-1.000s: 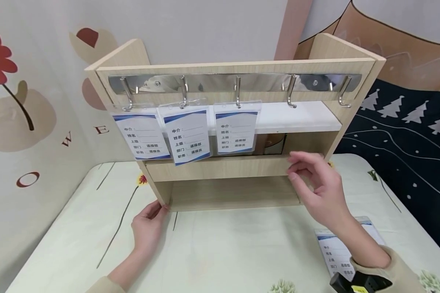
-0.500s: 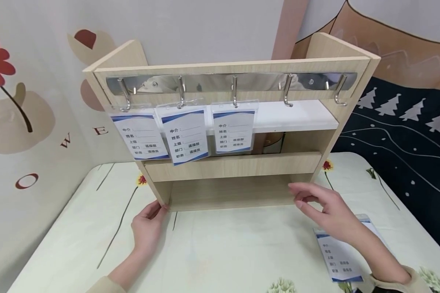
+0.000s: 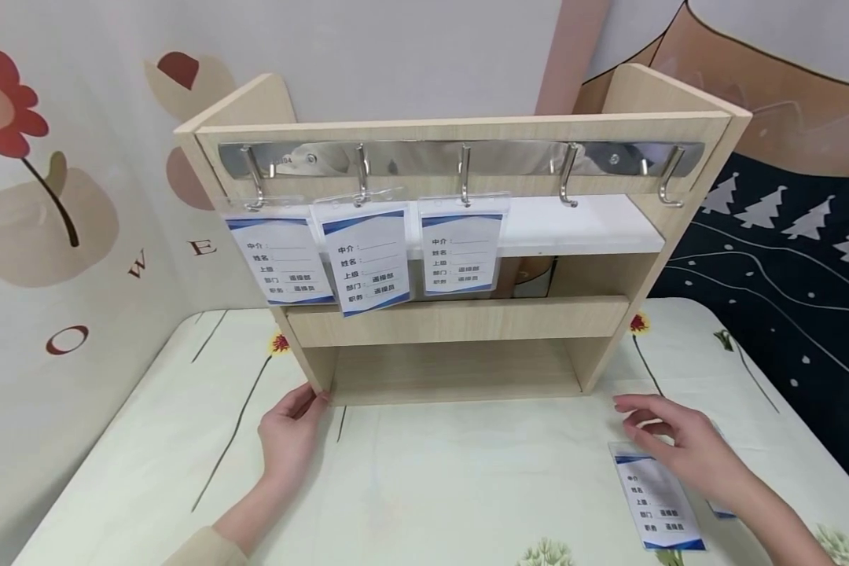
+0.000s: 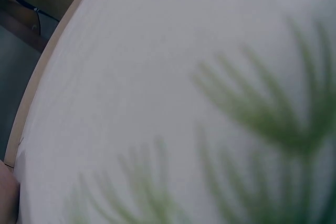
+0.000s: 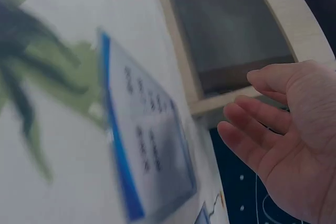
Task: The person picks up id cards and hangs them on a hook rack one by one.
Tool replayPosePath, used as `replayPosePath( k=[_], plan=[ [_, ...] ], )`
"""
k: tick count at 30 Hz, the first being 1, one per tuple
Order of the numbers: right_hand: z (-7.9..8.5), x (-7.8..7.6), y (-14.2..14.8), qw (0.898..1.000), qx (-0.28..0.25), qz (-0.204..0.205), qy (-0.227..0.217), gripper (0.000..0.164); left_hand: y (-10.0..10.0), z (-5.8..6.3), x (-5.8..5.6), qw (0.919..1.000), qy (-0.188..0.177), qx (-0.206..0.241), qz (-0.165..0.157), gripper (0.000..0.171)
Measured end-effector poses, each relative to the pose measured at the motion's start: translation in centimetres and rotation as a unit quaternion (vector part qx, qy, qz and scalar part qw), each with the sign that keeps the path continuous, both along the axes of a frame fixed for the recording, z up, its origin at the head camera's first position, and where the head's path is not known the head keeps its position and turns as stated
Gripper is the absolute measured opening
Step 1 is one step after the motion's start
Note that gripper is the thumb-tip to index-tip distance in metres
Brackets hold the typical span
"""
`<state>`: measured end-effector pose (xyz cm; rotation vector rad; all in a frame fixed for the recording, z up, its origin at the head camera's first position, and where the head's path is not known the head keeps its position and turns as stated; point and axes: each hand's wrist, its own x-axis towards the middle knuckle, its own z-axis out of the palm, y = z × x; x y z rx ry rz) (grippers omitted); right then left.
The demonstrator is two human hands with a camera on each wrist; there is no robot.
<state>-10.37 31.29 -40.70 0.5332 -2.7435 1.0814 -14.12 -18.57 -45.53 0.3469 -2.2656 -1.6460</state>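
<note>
A wooden shelf rack (image 3: 460, 322) stands on the table, with a metal hook strip (image 3: 516, 157) across its top front. Three clear-sleeved ID badges hang from its hooks: one at the left (image 3: 281, 259), another badge (image 3: 368, 259) beside it, and a third badge (image 3: 462, 251) on the middle hook. My left hand (image 3: 290, 436) grips the rack's lower left front corner between thumb and fingers. Over the table at the right, my right hand (image 3: 682, 440) hovers with loosely bent fingers, holding nothing. Beneath it lies a badge (image 3: 658, 503), also seen in the right wrist view; another badge (image 3: 722, 509) is mostly hidden.
The two right-hand hooks, including the end hook (image 3: 670, 177), carry no badge. A pale flowered cloth (image 3: 467, 487) covers the table. Printed curtains (image 3: 410, 55) rise behind and at the left; a dark tree-patterned cloth (image 3: 771, 275) hangs at the right.
My right hand has moved down and to the right, away from the rack's front and over the badges on the table. My left hand stays at the rack's corner.
</note>
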Motion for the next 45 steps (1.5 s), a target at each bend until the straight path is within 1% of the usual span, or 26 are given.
replayPosePath(
  k=[6, 9, 16, 22, 28, 33, 39, 42, 45],
  plan=[
    [-0.3, 0.5, 1.3, 0.996, 0.037, -0.034, -0.07, 0.046, 0.0, 0.0, 0.0, 1.0, 0.001, -0.001, 0.003, 0.03],
    [-0.3, 0.5, 1.9, 0.993, 0.059, -0.045, -0.092, 0.045, 0.1, 0.0, 0.0, 1.0, 0.001, 0.002, 0.004, 0.03],
    [-0.5, 0.9, 3.1, 0.991, 0.082, -0.049, -0.093, 0.043, 0.1, -0.1, 0.0, 1.0, 0.004, 0.004, 0.007, 0.029],
    [-0.7, 1.1, 3.9, 0.984, 0.112, -0.064, -0.125, 0.046, 0.0, 0.0, 0.0, 1.0, 0.003, 0.002, 0.009, 0.029],
    [-1.0, 1.3, 4.1, 0.981, 0.125, -0.068, -0.133, 0.046, 0.0, 0.0, 0.0, 0.9999, 0.004, 0.007, 0.009, 0.03],
    [-1.2, 1.3, 4.4, 0.977, 0.132, -0.07, -0.149, 0.049, 0.1, 0.0, 0.0, 0.9999, 0.005, 0.011, 0.005, 0.03],
    [-1.7, 1.3, 4.3, 0.978, 0.14, -0.064, -0.14, 0.052, 0.1, 0.1, -0.1, 1.0, 0.004, 0.0, 0.003, 0.03],
    [-1.8, 1.2, 4.1, 0.976, 0.148, -0.062, -0.144, 0.051, 0.0, 0.2, -0.1, 1.0, 0.001, 0.001, -0.001, 0.031],
    [-1.8, 0.9, 4.1, 0.976, 0.161, -0.05, -0.138, 0.05, 0.0, 0.2, 0.0, 1.0, -0.003, 0.002, -0.002, 0.031]
  ],
)
